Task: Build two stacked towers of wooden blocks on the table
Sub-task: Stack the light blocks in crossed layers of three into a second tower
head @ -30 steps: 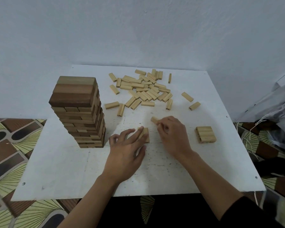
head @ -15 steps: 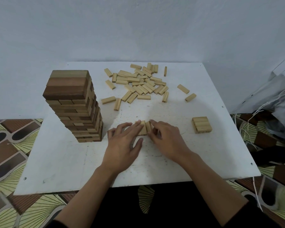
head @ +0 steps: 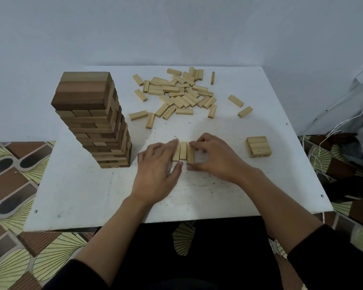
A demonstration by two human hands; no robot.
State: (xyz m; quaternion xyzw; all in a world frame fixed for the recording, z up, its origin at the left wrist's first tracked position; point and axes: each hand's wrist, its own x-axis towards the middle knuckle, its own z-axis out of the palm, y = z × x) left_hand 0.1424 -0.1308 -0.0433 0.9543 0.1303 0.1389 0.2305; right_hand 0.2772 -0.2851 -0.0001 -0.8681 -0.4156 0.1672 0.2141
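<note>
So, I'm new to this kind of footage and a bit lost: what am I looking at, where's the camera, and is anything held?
There is no machine: a person works with bare hands, and the single camera sits on their head, looking down. On the white square table are a tall tower of brown wooden blocks, a loose pile of pale wooden blocks and a small flat square of pale blocks. The left hand presses straight fingers against a row of three pale wooden blocks; the right hand pinches its right block.
</note>
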